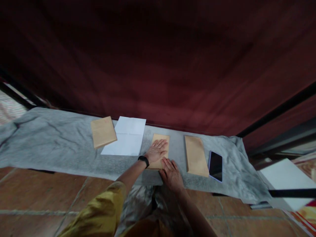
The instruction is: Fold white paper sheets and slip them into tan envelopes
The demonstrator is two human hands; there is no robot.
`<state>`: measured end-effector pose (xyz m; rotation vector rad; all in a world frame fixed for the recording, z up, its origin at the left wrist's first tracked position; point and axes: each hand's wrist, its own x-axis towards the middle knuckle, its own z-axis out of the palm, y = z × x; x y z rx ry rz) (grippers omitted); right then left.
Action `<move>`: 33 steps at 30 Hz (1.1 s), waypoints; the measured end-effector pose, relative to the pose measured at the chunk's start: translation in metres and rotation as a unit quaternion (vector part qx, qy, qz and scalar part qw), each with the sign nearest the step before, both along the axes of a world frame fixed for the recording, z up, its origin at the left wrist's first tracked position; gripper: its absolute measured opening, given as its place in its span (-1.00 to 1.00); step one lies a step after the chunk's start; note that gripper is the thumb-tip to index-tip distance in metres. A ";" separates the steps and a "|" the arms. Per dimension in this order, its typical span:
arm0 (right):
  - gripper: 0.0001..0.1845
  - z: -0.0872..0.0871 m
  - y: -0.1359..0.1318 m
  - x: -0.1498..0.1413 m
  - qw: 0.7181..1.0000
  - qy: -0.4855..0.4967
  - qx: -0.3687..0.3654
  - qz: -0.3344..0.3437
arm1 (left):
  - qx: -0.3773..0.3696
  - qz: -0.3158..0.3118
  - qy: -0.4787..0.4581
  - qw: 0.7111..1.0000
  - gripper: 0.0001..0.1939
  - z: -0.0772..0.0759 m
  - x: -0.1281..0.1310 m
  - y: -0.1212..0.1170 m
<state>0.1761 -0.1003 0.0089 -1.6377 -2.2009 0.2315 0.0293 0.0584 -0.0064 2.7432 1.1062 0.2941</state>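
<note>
A brown paper envelope (pixel 160 137) lies on the grey cloth in front of me. My left hand (pixel 157 150), with a black band at its wrist, rests flat on it, fingers spread. At the envelope's near right corner, my right hand (pixel 171 173) lies with its fingers stretched out and touching the paper. To the left are creased white sheets (pixel 129 136), with another brown envelope (pixel 103 131) overlapping their edge. On the right is a further brown envelope or stack of them (pixel 197 155); I cannot tell which.
The grey cloth (pixel 66 141) covers a long narrow surface against a dark red curtain-like backdrop (pixel 153 82). A phone (pixel 215 166) lies right of the right-hand envelope. A white panel (pixel 288 181) stands at the far right, with dark bars near it. Tiled floor (pixel 44 194) shows below.
</note>
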 end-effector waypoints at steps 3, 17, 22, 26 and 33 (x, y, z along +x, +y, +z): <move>-0.50 -0.001 0.001 0.000 1.000 -0.004 -0.004 -0.003 | -0.004 -0.024 -0.001 1.000 -0.44 0.000 -0.008 -0.009; -0.57 -0.009 0.002 0.002 0.999 0.013 0.049 0.007 | -0.105 -0.044 -0.040 0.993 -0.49 0.010 -0.045 -0.061; -0.57 -0.012 0.003 0.002 0.998 0.018 0.059 0.000 | -0.049 -0.004 -0.069 0.996 -0.42 0.009 -0.063 -0.092; -0.55 -0.011 0.004 0.003 0.998 0.025 0.058 -0.002 | -0.015 0.068 -0.104 0.992 -0.52 0.003 -0.069 -0.105; -0.51 -0.011 -0.005 -0.006 0.996 0.020 0.089 -0.009 | 0.025 0.106 -0.102 0.989 -0.54 0.002 -0.063 -0.109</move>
